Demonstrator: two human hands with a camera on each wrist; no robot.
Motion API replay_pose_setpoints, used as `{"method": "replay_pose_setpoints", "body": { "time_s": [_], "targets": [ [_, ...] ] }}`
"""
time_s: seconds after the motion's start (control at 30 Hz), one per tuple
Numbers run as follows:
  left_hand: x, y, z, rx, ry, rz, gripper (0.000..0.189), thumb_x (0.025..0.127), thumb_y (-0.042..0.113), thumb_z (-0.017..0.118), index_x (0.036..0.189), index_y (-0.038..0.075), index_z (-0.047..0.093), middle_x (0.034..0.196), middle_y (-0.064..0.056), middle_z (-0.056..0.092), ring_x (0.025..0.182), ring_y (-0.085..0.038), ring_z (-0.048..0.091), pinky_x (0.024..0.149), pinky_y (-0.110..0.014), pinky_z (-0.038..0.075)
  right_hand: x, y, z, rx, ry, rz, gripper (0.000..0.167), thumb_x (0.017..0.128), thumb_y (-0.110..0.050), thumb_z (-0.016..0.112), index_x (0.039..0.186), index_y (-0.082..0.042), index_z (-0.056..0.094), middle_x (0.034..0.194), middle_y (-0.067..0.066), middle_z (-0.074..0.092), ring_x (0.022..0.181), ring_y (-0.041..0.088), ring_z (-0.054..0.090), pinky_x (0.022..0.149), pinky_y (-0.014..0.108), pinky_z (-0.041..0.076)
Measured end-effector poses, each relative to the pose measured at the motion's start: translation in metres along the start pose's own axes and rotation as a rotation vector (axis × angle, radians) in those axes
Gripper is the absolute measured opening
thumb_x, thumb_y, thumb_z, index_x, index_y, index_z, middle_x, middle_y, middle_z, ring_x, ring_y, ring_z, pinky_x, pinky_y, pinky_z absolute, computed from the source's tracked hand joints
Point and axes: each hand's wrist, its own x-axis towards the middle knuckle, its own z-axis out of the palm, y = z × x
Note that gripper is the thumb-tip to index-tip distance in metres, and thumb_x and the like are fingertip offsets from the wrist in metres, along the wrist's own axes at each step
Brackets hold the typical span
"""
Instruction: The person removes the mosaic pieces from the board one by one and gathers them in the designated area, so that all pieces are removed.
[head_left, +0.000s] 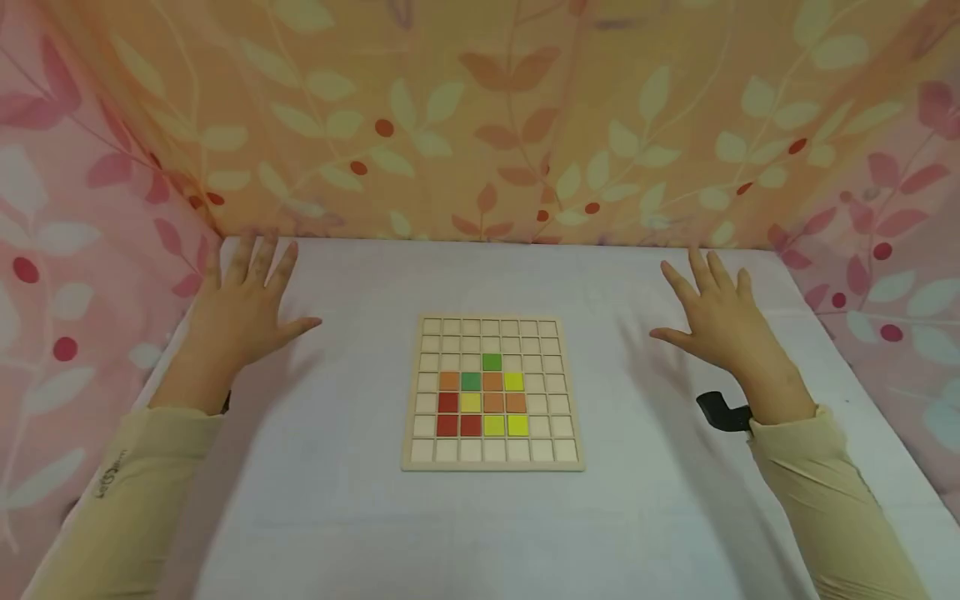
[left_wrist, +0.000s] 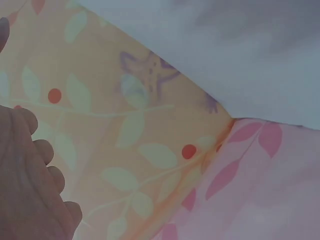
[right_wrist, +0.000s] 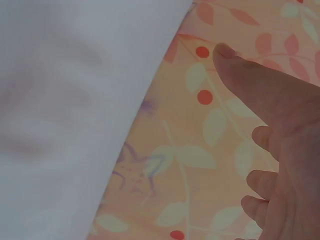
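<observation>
A square wooden grid board (head_left: 491, 461) lies on the white table between the two hands. Coloured square tiles fill some of its cells: a green tile (head_left: 491, 362) on top, then orange, green and yellow ones, with red tiles (head_left: 447, 425) at the lower left. Over the table's left side, the left hand (head_left: 243, 312) is spread with straight fingers and holds nothing. To the right of the board the right hand (head_left: 716, 321) is likewise spread, thumb toward the board, holding nothing. Both wrist views show the hands (left_wrist: 32, 185) (right_wrist: 300, 150) apart from any object.
An orange leaf-patterned cloth (head_left: 510, 125) hangs behind the white table (head_left: 487, 533). Pink patterned cloths (head_left: 67, 233) stand along both sides. A black curved piece (head_left: 723, 412) sticks out at the right wrist.
</observation>
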Motion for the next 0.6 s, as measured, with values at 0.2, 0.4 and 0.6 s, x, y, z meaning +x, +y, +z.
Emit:
{"method": "replay_pose_setpoints", "body": {
  "time_s": [0.2, 0.4, 0.6],
  "targets": [
    [0.001, 0.009, 0.008, -0.016, -0.005, 0.005, 0.096, 0.088, 0.058, 0.053, 0.151, 0.004, 0.006, 0.155, -0.02, -0.01, 0.14, -0.034, -0.017, 0.104, -0.058, -0.018, -0.017, 0.005, 0.012, 0.037, -0.033, 0.051, 0.092, 0.079, -0.044, 0.072, 0.146, -0.001, 0.027, 0.149, 0.035, 0.01, 0.134, 0.053, 0.012, 0.098, 0.074, 0.009],
    [-0.001, 0.017, 0.011, -0.027, 0.001, 0.014, 0.098, 0.087, 0.058, 0.054, 0.152, 0.004, 0.005, 0.155, -0.018, -0.012, 0.141, -0.037, -0.012, 0.105, -0.06, -0.015, -0.025, 0.006, 0.018, 0.076, -0.05, 0.075, 0.091, 0.08, -0.045, 0.071, 0.147, -0.002, 0.026, 0.15, 0.034, 0.007, 0.135, 0.053, 0.009, 0.098, 0.074, 0.005],
    [-0.007, 0.025, 0.022, -0.052, -0.029, 0.015, 0.097, 0.087, 0.059, 0.053, 0.152, 0.004, 0.006, 0.156, -0.02, -0.008, 0.141, -0.035, -0.015, 0.106, -0.06, -0.015, -0.03, 0.007, 0.014, 0.076, -0.054, 0.082, 0.091, 0.08, -0.044, 0.071, 0.147, -0.003, 0.025, 0.151, 0.033, 0.006, 0.136, 0.052, 0.008, 0.098, 0.074, 0.002]
  ]
}}
